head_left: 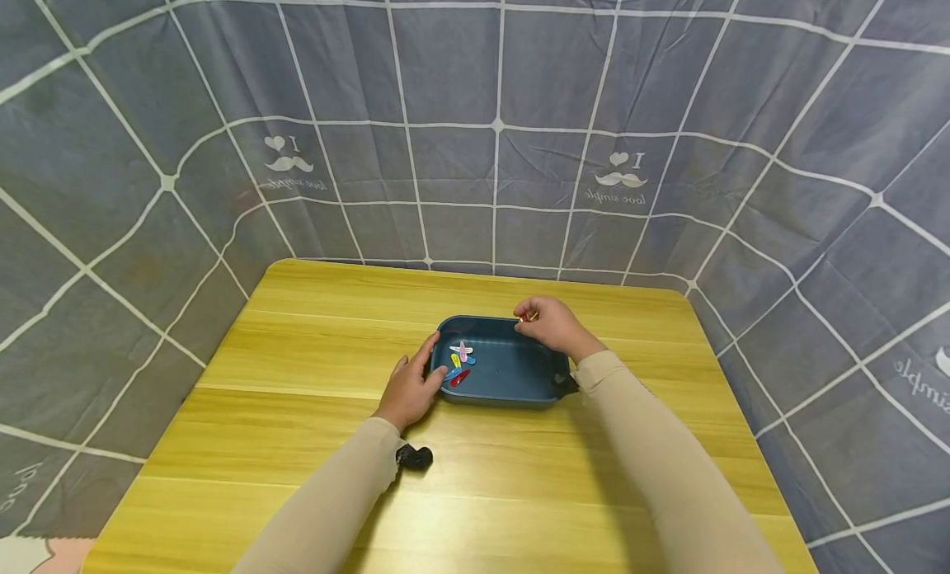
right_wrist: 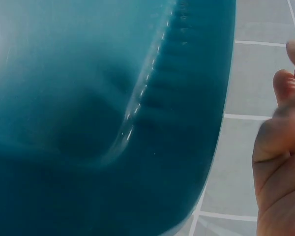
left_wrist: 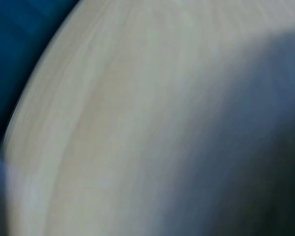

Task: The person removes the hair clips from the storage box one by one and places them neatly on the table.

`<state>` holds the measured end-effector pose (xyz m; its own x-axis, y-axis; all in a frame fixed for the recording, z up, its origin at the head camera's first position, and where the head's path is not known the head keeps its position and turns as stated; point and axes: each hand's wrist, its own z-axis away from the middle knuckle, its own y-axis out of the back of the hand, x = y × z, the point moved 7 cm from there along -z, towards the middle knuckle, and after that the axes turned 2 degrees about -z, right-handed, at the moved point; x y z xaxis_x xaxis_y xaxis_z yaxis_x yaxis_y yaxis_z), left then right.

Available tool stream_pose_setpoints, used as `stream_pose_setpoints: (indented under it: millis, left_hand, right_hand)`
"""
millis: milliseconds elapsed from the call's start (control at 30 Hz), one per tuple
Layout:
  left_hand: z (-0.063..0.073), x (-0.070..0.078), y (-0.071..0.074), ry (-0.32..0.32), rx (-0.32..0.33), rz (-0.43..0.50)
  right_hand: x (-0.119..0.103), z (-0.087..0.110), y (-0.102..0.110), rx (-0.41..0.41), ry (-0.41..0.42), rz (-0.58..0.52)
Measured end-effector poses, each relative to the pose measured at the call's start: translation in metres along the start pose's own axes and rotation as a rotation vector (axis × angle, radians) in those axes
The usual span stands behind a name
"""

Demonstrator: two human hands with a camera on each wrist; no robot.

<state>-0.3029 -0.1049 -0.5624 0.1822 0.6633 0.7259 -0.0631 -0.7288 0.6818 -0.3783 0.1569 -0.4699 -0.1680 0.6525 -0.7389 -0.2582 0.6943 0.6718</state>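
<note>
A dark teal rectangular tray (head_left: 512,368) lies on the wooden table. Against its left end rests my left hand (head_left: 410,391), fingers fairly straight along the rim and thumb at the near corner. Inside that end lie several snap hair clips, among them a yellow clip (head_left: 456,361), a pink clip (head_left: 463,353) and a red clip (head_left: 460,378). My right hand (head_left: 552,325), over the far rim, pinches a small red hair clip (head_left: 525,317) between thumb and fingertips. In the right wrist view, only a red and yellowish bit of this clip shows between the fingertips.
The yellow wood-grain table (head_left: 334,335) extends around the tray. A grey curtain (head_left: 460,162) with white grid lines hangs behind and on both sides. On the left wrist sits a black device (head_left: 414,458). The left wrist view is mostly blurred table surface.
</note>
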Motion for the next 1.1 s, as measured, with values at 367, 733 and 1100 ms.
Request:
stream_pose_setpoints:
  millis: [367,733,1100]
  left_hand:
    - [-0.001,-0.002,-0.002,0.003,-0.001,0.003]
    - [0.001,-0.001,-0.001,0.019,-0.015,0.004]
    - [0.003,0.004,0.001,0.000,0.008,0.007]
  right_hand:
    - [0.006,0.001,0.001,0.000,-0.003,0.002]
    - [0.007,0.006,0.009,0.038,-0.007,-0.016]
    - [0.017,0.012,0.019,0.072,-0.016,-0.054]
